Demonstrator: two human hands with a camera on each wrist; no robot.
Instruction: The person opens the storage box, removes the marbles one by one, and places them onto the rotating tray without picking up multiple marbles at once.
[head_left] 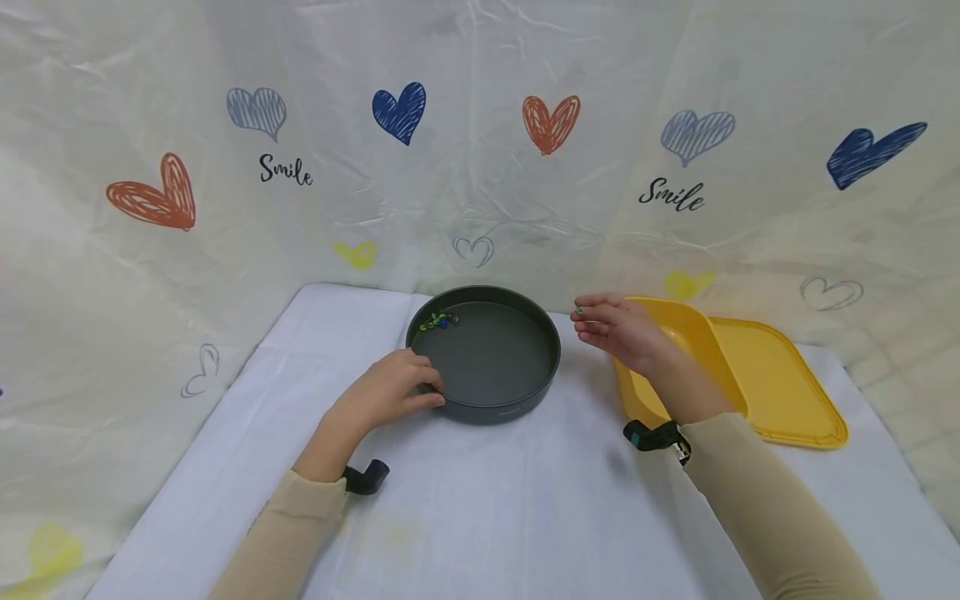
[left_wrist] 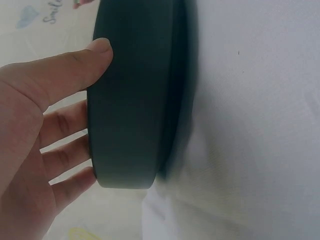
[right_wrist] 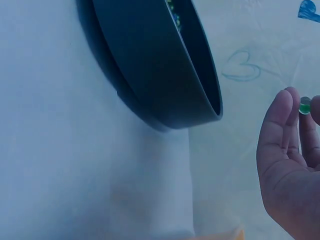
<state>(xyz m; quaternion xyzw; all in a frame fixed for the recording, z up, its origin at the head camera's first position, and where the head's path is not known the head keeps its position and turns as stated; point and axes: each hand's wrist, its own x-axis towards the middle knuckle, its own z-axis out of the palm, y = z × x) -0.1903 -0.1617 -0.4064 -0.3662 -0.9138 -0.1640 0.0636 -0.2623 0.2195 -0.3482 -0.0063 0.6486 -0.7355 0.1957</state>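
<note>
A round dark grey pan stands on the white cloth, in the middle of the head view. My left hand grips its near-left rim; in the left wrist view the thumb lies on the rim and outer wall, with the other fingers over the inner side. Several small coloured marbles lie together against the pan's far-left inner wall. To the right of the pan, my right hand is raised over the yellow container. Its fingertips pinch a green glass marble, which is partly hidden by a finger.
A flat yellow tray or lid lies beside the yellow container on the right. White cloth covers the table. Behind it hangs a pale curtain printed with hearts and the word "Smile".
</note>
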